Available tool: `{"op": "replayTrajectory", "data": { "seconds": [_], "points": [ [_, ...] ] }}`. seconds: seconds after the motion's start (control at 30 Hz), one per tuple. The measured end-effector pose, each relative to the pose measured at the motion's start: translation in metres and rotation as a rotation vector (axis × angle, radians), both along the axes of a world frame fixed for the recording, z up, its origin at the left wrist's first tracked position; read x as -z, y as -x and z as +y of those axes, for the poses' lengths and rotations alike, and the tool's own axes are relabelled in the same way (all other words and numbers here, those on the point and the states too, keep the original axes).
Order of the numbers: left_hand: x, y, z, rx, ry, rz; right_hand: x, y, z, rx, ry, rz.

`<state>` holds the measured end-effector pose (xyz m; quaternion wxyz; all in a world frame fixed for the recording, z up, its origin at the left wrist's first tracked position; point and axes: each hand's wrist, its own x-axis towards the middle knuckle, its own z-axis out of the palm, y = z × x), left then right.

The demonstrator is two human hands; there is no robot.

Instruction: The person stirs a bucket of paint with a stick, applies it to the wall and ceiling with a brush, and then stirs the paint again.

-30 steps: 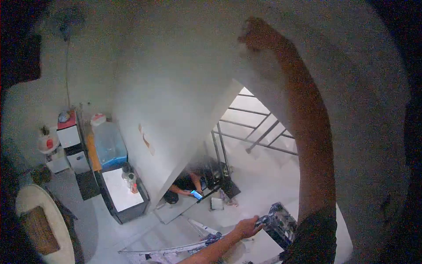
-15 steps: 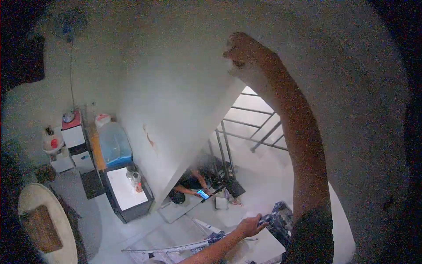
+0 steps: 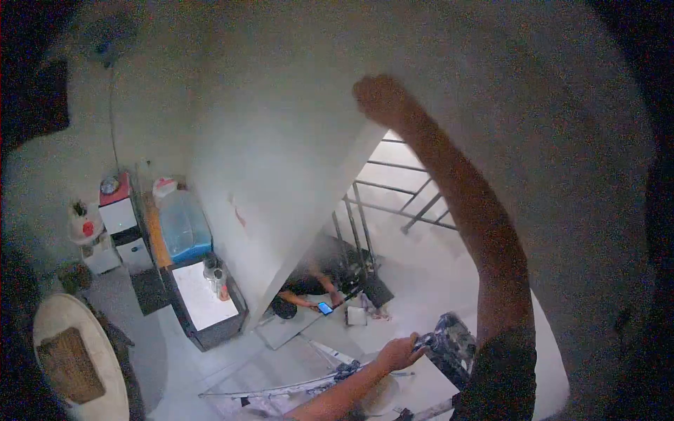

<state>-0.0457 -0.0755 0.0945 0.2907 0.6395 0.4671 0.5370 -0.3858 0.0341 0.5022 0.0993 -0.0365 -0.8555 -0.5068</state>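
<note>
My right hand [image 3: 382, 102] is raised at the white wall [image 3: 274, 154], near the upper end of a slanted wall edge. Its fingers are curled and somewhat blurred; whatever they hold, if anything, is hidden. Low in the view, my left hand [image 3: 400, 352] is closed around the end of a dark object smeared with white [image 3: 449, 345], whose kind I cannot make out. A white board-like surface [image 3: 428, 382] lies below that hand. Brownish marks [image 3: 239, 212] show on the wall left of my right hand.
Below, another person [image 3: 312, 281] crouches near a lit phone [image 3: 325, 308]. Dark metal railings [image 3: 400, 189] stand beyond the slanted edge. At left are a white-topped cabinet [image 3: 200, 298], a blue-bottomed plastic container [image 3: 186, 231], and a round table [image 3: 53, 316] bearing a woven item.
My right hand has moved slightly down, and its fingers look more tightly curled. My left hand keeps its hold on the smeared object, with a small shift. The view has shifted a little.
</note>
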Motion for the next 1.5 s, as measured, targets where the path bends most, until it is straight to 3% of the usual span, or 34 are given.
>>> {"op": "replayTrajectory", "data": {
  "seconds": [0.07,0.2,0.27,0.37,0.47,0.53,0.67,0.77,0.83,0.87,0.93,1.03,1.13,1.27,1.33,1.37,1.43,1.47,1.5],
  "points": [
    [0.004,-0.004,-0.002,0.005,0.027,0.022,0.025,-0.002,-0.019,0.122,0.122,-0.117],
    [0.000,-0.004,0.003,-0.003,0.069,0.053,0.002,-0.006,-0.046,0.032,0.245,-0.047],
    [0.001,-0.004,0.004,0.000,0.072,0.050,-0.022,-0.011,-0.051,-0.228,0.163,0.258],
    [0.009,-0.010,0.007,-0.020,0.027,0.007,-0.038,-0.007,-0.036,-0.127,0.136,0.446],
    [0.010,-0.010,0.006,-0.030,0.030,0.050,0.006,0.002,0.020,-0.114,0.184,0.237],
    [0.005,-0.006,0.005,-0.028,0.014,0.040,0.037,-0.003,0.012,-0.133,0.149,0.050],
    [0.001,-0.005,0.004,-0.027,0.043,0.028,0.024,-0.008,-0.053,-0.203,0.312,0.135],
    [-0.002,-0.002,0.000,-0.020,0.056,0.031,-0.006,0.004,-0.058,-0.082,0.424,0.282],
    [0.009,-0.007,0.006,-0.030,0.028,0.044,-0.009,0.003,-0.044,0.047,0.319,0.313],
    [0.015,-0.011,0.009,-0.044,-0.004,0.052,0.002,0.002,-0.032,0.051,0.321,0.317],
    [0.013,-0.010,0.007,-0.034,0.014,0.058,0.030,-0.003,-0.015,0.030,0.395,0.086],
    [0.008,-0.009,0.003,-0.023,0.028,0.058,0.051,-0.012,-0.035,0.011,0.463,0.121],
    [0.013,-0.009,0.007,-0.016,0.027,0.062,0.017,-0.018,-0.044,-0.046,0.535,0.222],
    [0.008,-0.008,0.006,-0.030,0.053,0.076,-0.066,-0.037,-0.029,-0.377,0.206,0.549],
    [0.011,-0.009,0.007,-0.031,0.023,0.068,-0.113,-0.051,-0.030,-0.501,0.143,0.562],
    [0.012,-0.009,0.007,-0.041,-0.011,0.058,-0.132,-0.053,-0.031,-0.497,0.149,0.563],
    [0.007,-0.006,0.003,-0.028,-0.023,0.013,-0.159,-0.052,-0.027,-0.202,0.281,0.553],
    [0.005,-0.005,0.001,-0.015,-0.042,-0.031,-0.152,-0.047,-0.004,-0.203,0.287,0.550],
    [0.005,-0.003,0.002,-0.018,-0.043,-0.032,-0.137,-0.038,0.033,-0.253,0.112,0.614]
  ]
}}
